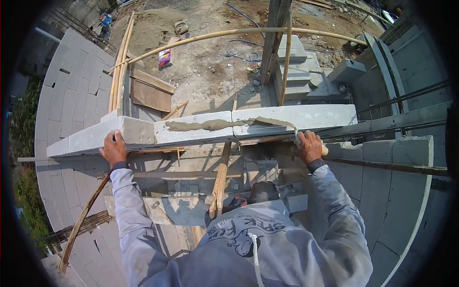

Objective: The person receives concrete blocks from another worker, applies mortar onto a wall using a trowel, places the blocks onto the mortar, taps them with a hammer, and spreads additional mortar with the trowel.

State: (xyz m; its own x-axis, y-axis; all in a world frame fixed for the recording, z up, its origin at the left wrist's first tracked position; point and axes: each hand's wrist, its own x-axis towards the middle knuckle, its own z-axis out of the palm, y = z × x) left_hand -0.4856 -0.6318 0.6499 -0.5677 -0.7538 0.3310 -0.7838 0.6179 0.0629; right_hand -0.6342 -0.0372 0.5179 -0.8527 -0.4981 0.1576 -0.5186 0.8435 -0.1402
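A row of pale grey lightweight concrete blocks [294, 115] runs across in front of me, with a strip of wet mortar [201, 125] along its top. My left hand [114, 147] is closed on the near edge of a block [136, 130] at the left corner, fingers bent. In my right hand [310, 147] is a trowel [275, 121]; its blade points left and lies low over the block top at the mortar's right end. The trowel's handle end shows beyond my fist. Whether the blade touches the block, I cannot tell.
Bamboo poles [201, 36] and a wooden post [276, 43] stand beyond the wall. Stacked blocks [294, 64] lie at the far right. A timber prop [220, 179] leans below the wall. Steel bars and block walls flank both sides; the ground lies well below.
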